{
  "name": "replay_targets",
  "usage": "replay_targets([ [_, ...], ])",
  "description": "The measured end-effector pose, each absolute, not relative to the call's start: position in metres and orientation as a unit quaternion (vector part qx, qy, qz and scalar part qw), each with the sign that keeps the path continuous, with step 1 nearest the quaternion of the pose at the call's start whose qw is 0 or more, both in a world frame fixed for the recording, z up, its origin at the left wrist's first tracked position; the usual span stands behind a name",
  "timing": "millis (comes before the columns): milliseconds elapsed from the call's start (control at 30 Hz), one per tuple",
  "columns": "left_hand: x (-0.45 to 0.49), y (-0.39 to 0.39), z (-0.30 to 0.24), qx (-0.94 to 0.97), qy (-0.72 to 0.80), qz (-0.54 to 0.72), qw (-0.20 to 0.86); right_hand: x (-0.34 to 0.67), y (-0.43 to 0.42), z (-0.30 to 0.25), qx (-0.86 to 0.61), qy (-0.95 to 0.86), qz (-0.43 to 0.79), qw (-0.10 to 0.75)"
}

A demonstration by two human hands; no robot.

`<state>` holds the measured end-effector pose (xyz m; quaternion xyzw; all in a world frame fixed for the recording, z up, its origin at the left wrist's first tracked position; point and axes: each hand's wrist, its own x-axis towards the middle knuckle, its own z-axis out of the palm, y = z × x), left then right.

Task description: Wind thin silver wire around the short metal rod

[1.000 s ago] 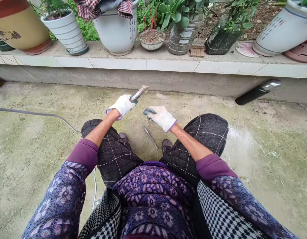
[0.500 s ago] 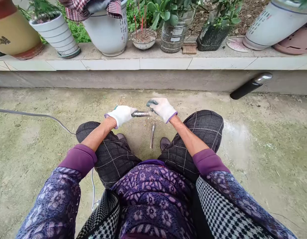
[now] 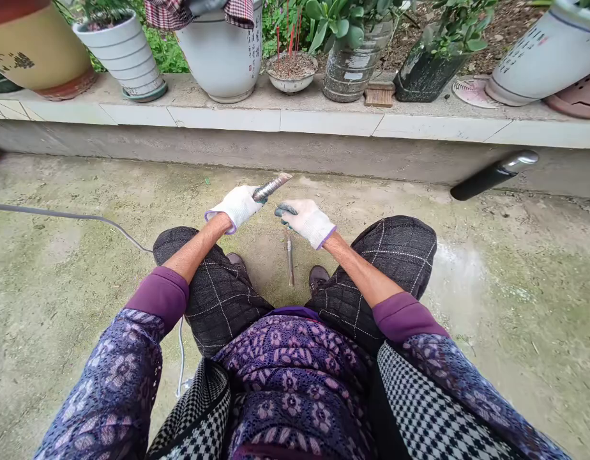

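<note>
Head cam, looking down past the lap at a concrete yard. I'll place everything off the thin metal bar (image 3: pixel 290 259) lying on the ground between the two shoes.

Left hand (image 3: pixel 235 206), in a white knit glove, sits up and to the left of that bar, well above the ground. It's clenched around the lower end of a ribbed grey metal rod (image 3: pixel 271 187). The rod's free end sticks out of the fist, slanting up and to the right, away from the body. That free end finishes above the bar and a bit left of it.

Right hand (image 3: pixel 306 220), same kind of glove with dark green fingertips (image 3: pixel 285 209), hovers right over the far end of the bar without touching it. The fingers are curled in, but I honestly can't tell if they're pinching anything or just loosely bent. The fingertips are just beside the ribbed rod, with a small gap between them.

Beyond the bar runs a tiled ledge (image 3: pixel 324 121) lined with plant pots. Off to the bar's far right, a black tube (image 3: pixel 493 174) with a shiny end leans by the foot of that ledge. To the bar's left, a grey cable (image 3: pixel 75 218) snakes across the concrete toward the left knee.
</note>
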<state>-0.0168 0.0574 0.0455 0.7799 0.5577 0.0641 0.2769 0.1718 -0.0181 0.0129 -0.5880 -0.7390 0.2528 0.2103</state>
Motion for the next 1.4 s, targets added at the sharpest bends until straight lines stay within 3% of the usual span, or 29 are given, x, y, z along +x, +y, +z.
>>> replay_targets([
  [133, -0.012, 0.063, 0.042, 0.828, 0.552, -0.087, 0.048, 0.170, -0.029, 0.025, -0.583, -0.780, 0.198, 0.111],
  [267, -0.008, 0.057, 0.030, 0.869, 0.451, -0.200, -0.011, 0.179, -0.029, 0.026, -0.592, -0.791, 0.145, 0.051],
  [400, -0.004, 0.047, 0.029, 0.882, 0.397, -0.252, 0.020, 0.195, -0.015, 0.016, -0.612, -0.770, 0.156, 0.093],
  [500, -0.003, 0.039, 0.039, 0.880, 0.407, -0.227, 0.089, 0.201, -0.005, 0.012, -0.617, -0.717, 0.252, 0.203],
  [667, -0.010, 0.032, 0.059, 0.815, 0.462, -0.011, 0.349, 0.199, 0.001, 0.013, -0.568, -0.553, 0.473, 0.385],
  [767, -0.014, 0.034, 0.063, 0.751, 0.496, 0.101, 0.424, 0.193, -0.002, 0.013, -0.547, -0.527, 0.506, 0.408],
  [867, -0.013, 0.041, 0.061, 0.719, 0.528, 0.159, 0.423, 0.185, -0.008, 0.013, -0.560, -0.551, 0.490, 0.378],
  [1033, -0.013, 0.056, 0.055, 0.727, 0.599, 0.116, 0.314, 0.175, -0.025, 0.018, -0.576, -0.611, 0.458, 0.290],
  [1267, -0.012, 0.065, 0.041, 0.822, 0.550, -0.141, 0.036, 0.190, -0.029, 0.017, -0.586, -0.699, 0.327, 0.248],
  [1400, -0.008, 0.051, 0.037, 0.851, 0.467, -0.241, 0.026, 0.203, -0.016, 0.010, -0.618, -0.688, 0.292, 0.246],
])
